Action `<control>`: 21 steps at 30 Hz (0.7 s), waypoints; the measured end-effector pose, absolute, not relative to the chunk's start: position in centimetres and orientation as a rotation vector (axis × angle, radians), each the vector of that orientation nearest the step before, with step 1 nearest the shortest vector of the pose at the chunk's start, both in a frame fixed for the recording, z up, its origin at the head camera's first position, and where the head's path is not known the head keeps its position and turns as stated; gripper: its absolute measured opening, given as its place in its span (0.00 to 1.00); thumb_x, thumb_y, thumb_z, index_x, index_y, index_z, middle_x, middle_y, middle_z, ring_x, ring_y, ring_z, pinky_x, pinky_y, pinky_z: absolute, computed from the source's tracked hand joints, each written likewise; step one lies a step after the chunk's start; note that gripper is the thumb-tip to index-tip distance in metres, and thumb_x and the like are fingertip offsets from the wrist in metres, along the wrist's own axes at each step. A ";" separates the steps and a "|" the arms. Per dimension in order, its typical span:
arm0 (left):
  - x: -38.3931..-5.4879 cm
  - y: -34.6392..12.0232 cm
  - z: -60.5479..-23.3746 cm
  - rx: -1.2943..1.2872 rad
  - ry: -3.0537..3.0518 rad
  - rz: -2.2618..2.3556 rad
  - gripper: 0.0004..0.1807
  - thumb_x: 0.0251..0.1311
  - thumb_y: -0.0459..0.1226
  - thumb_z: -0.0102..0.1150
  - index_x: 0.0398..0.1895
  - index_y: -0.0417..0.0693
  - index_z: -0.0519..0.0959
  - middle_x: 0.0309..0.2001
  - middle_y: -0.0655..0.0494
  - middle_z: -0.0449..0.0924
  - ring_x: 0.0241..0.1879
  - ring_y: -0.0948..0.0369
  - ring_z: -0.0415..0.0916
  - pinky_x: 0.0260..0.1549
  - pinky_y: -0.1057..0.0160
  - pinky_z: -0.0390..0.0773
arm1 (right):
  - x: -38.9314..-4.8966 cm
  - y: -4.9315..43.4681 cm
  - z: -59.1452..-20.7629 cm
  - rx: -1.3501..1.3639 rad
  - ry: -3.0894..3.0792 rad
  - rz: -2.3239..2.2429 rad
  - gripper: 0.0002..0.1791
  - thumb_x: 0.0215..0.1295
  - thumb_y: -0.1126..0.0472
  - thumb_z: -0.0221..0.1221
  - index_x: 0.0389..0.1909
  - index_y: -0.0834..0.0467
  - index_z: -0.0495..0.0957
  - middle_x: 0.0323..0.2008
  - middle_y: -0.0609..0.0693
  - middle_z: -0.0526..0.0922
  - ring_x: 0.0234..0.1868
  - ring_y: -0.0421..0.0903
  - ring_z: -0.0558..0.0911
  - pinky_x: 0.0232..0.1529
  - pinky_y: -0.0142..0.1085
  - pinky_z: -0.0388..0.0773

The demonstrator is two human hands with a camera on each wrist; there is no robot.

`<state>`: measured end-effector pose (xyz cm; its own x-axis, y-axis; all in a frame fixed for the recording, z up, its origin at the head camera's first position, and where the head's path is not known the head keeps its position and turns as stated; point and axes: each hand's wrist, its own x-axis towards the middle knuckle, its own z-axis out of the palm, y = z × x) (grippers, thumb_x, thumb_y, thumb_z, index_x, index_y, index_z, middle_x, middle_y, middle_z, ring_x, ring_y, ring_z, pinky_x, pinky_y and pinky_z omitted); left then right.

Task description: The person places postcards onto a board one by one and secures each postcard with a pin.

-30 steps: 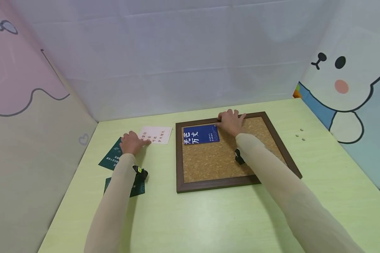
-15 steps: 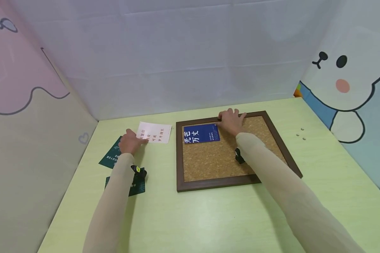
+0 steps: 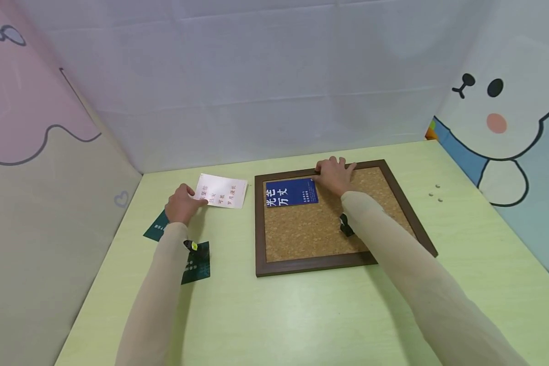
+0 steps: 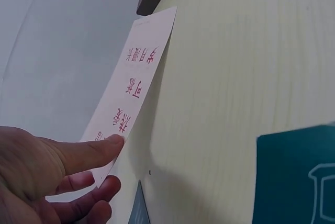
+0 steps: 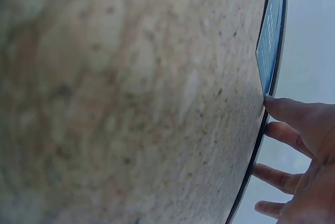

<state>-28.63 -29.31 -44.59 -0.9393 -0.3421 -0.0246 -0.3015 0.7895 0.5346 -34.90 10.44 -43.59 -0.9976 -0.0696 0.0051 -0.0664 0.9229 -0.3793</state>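
At the left, my left hand (image 3: 183, 203) pinches a white card (image 3: 224, 192) with red Chinese writing between thumb and fingers. In the left wrist view the card (image 4: 137, 69) stands tilted, its lower edge casting a shadow on the table. My right hand (image 3: 336, 176) rests at the top of a framed corkboard (image 3: 311, 234), fingers spread along the frame. Its thumb touches the right corner of a blue card (image 3: 293, 193) with white writing, which lies at the board's upper left. Fingers (image 5: 282, 132) in the right wrist view reach the frame's outer edge.
Two dark green cards lie on the table to the left, one (image 3: 155, 229) partly behind the left hand and one (image 3: 199, 264) beside the left sleeve. Several small thumbtacks (image 3: 437, 186) lie right of the board. A white cloth wall (image 3: 265, 101) rises behind the table.
My left hand has drawn back a little to the left, and the white card has come up tilted with it. The right hand and the board stay put.
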 end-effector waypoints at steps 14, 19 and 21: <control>-27.6 -29.4 -42.9 0.512 -2.878 -0.765 0.17 0.60 0.41 0.66 0.46 0.39 0.79 0.46 0.39 0.81 0.42 0.44 0.74 0.45 0.47 0.68 | -34.7 10.3 -43.5 -0.116 3.076 -0.591 0.16 0.67 0.50 0.61 0.48 0.56 0.81 0.52 0.60 0.73 0.67 0.68 0.60 0.65 0.73 0.36; -27.2 -29.9 -42.3 0.522 -2.899 -0.817 0.15 0.62 0.42 0.64 0.44 0.38 0.82 0.46 0.39 0.82 0.41 0.47 0.74 0.33 0.57 0.69 | -34.8 10.3 -43.5 -0.112 3.075 -0.589 0.15 0.67 0.50 0.61 0.48 0.55 0.81 0.53 0.60 0.73 0.67 0.67 0.60 0.65 0.72 0.36; -27.1 -30.1 -42.1 0.530 -2.898 -0.855 0.15 0.63 0.42 0.63 0.43 0.38 0.83 0.46 0.39 0.82 0.40 0.48 0.72 0.31 0.60 0.68 | -34.8 10.4 -43.5 -0.116 3.073 -0.588 0.15 0.67 0.50 0.61 0.48 0.55 0.81 0.53 0.60 0.73 0.67 0.67 0.60 0.65 0.73 0.36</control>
